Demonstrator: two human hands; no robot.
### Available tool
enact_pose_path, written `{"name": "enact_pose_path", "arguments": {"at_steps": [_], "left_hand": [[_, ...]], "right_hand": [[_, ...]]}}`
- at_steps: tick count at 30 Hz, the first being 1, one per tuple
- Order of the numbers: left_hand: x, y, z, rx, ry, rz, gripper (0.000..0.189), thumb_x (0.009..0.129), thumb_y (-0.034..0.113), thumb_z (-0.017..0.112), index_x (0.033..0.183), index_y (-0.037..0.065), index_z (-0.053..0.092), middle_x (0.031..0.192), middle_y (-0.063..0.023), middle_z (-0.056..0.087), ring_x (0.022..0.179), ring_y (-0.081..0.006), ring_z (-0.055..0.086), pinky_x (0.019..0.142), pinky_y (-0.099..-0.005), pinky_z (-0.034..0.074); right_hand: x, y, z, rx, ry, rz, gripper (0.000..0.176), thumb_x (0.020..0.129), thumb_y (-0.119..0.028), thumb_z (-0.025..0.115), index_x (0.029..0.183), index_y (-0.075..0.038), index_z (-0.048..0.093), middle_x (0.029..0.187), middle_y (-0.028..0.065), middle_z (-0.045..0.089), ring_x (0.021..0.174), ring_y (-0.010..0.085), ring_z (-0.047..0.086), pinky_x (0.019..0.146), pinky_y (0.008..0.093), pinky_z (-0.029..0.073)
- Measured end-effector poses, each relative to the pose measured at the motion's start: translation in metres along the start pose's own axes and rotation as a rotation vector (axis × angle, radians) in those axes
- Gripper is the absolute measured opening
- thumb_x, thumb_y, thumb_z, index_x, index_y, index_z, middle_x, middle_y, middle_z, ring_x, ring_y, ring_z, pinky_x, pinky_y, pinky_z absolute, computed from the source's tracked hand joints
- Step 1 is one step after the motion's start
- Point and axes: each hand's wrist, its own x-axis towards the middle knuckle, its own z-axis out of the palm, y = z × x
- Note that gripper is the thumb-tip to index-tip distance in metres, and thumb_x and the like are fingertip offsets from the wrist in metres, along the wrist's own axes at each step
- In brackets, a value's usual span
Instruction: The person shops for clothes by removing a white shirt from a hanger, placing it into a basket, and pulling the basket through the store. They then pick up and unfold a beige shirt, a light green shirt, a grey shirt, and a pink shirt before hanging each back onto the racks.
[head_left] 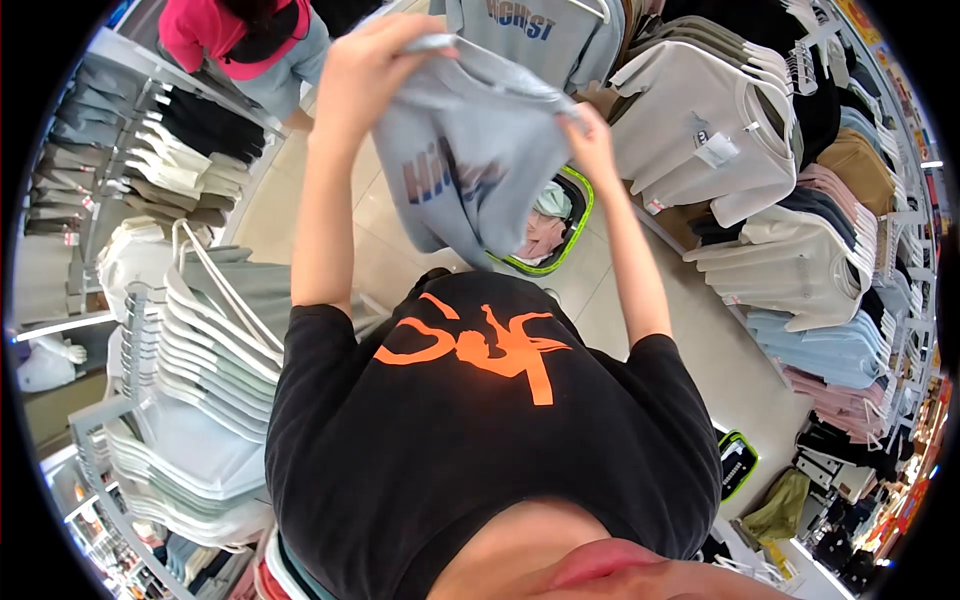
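A grey-blue T-shirt (440, 150) with dark lettering hangs stretched between my two hands, slightly blurred by motion. My left hand (370, 75) is raised higher and grips one upper corner of it. At the other upper corner, my right hand (590, 140) pinches the cloth. The shirt's lower part hangs in folds in front of my body. Partly behind it on the floor stands a black shopping basket with a bright green rim (580, 235). Pink and pale green clothes (546, 225) lie inside that basket.
Beyond the shirt hangs a similar printed grey-blue shirt (535, 35). Racks of shirts (700, 125) line the right side. White hangers (215, 345) fill a rack close on my left. A person in a pink top (215, 35) stands at the upper left. Another green-rimmed basket (738, 465) is at lower right.
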Motion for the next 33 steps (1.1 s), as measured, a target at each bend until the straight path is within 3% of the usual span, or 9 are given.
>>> {"name": "enact_pose_path", "arguments": {"at_steps": [3,8,15,20,23,24,28,30,33], "left_hand": [[-0.006,-0.056,-0.01,0.141,-0.077,-0.148,0.013,0.071,0.024,0.062,0.081,0.016,0.062,0.065,-0.0041,0.057,0.057,-0.0229,0.052,0.051,-0.0292,0.04],[-0.009,-0.1,-0.006,0.124,-0.126,-0.198,0.018,0.072,0.031,0.062,0.081,0.015,0.061,0.064,-0.0076,0.056,0.059,-0.0253,0.053,0.051,-0.0309,0.04],[-0.016,-0.094,-0.007,0.169,-0.069,-0.201,0.023,0.074,0.031,0.061,0.083,0.01,0.059,0.064,-0.011,0.056,0.054,-0.0255,0.052,0.048,-0.0312,0.038],[-0.056,-0.066,0.029,-0.413,-0.01,-0.614,0.02,0.084,0.021,0.052,0.078,0.002,0.053,0.055,-0.0031,0.045,0.053,-0.0084,0.038,0.049,-0.0238,0.034],[-0.11,-0.055,0.071,-0.658,-0.005,-0.844,0.022,0.086,0.022,0.049,0.081,0.001,0.052,0.063,0.0014,0.043,0.061,-0.006,0.037,0.055,-0.0219,0.034],[-0.126,-0.047,0.083,-0.743,-0.013,-0.895,0.021,0.086,0.022,0.049,0.083,0.001,0.051,0.065,0.002,0.043,0.063,-0.0062,0.037,0.057,-0.0218,0.035],[-0.2,-0.047,0.125,-0.594,-0.176,-1.045,0.017,0.085,0.02,0.05,0.092,0.004,0.05,0.065,-0.0046,0.044,0.063,-0.0107,0.042,0.059,-0.0252,0.037],[-0.194,-0.036,0.118,-0.523,-0.31,-1.065,0.015,0.083,0.015,0.053,0.094,0.005,0.049,0.066,-0.004,0.045,0.061,-0.0102,0.041,0.057,-0.0249,0.036],[-0.174,-0.039,0.11,-0.462,-0.611,-0.976,0.023,0.077,0.01,0.059,0.098,0.008,0.049,0.065,-0.0086,0.047,0.057,-0.0155,0.042,0.054,-0.0279,0.037]], "right_hand": [[0.024,-0.029,-0.031,-0.061,0.161,-0.059,0.012,0.08,-0.015,0.056,0.084,-0.003,0.057,0.065,-0.0003,0.052,0.062,0.0047,0.043,0.055,0.0216,0.038],[0.045,-0.077,-0.042,-0.358,0.156,-0.114,0.014,0.08,-0.018,0.058,0.082,-0.005,0.058,0.058,0.0006,0.05,0.056,0.0038,0.041,0.05,0.0201,0.034],[0.025,-0.106,-0.031,-0.319,0.183,-0.149,0.012,0.076,-0.013,0.06,0.082,-0.003,0.057,0.059,0.0014,0.052,0.059,0.0046,0.045,0.054,0.0204,0.038],[-0.03,-0.104,-0.038,-0.127,0.091,-0.024,0.017,0.068,-0.001,0.06,0.082,-0.001,0.051,0.079,0.0018,0.054,0.076,0.0062,0.049,0.067,0.0199,0.039],[-0.073,-0.085,-0.021,-0.073,0.18,0.041,0.019,0.066,-0.001,0.06,0.078,-0.005,0.046,0.076,-0.0023,0.044,0.074,0.0057,0.042,0.067,0.0187,0.033],[-0.093,-0.062,-0.009,0.075,0.255,0.228,0.02,0.065,-0.002,0.06,0.075,-0.007,0.043,0.073,-0.0029,0.04,0.071,0.0057,0.039,0.065,0.0188,0.032],[-0.166,0.001,0.06,-0.005,0.357,0.408,0.023,0.071,-0.001,0.054,0.069,-0.01,0.033,0.067,-0.0053,0.031,0.063,0.0052,0.03,0.054,0.0203,0.028],[-0.157,-0.013,0.064,0.37,0.283,0.591,0.022,0.073,0.002,0.049,0.069,-0.01,0.031,0.066,-0.0046,0.031,0.061,0.0038,0.03,0.051,0.0187,0.025],[-0.126,-0.007,0.039,0.19,0.269,0.519,0.021,0.074,0.002,0.046,0.068,-0.009,0.029,0.066,-0.0042,0.03,0.061,0.0033,0.029,0.05,0.0181,0.025]]}}
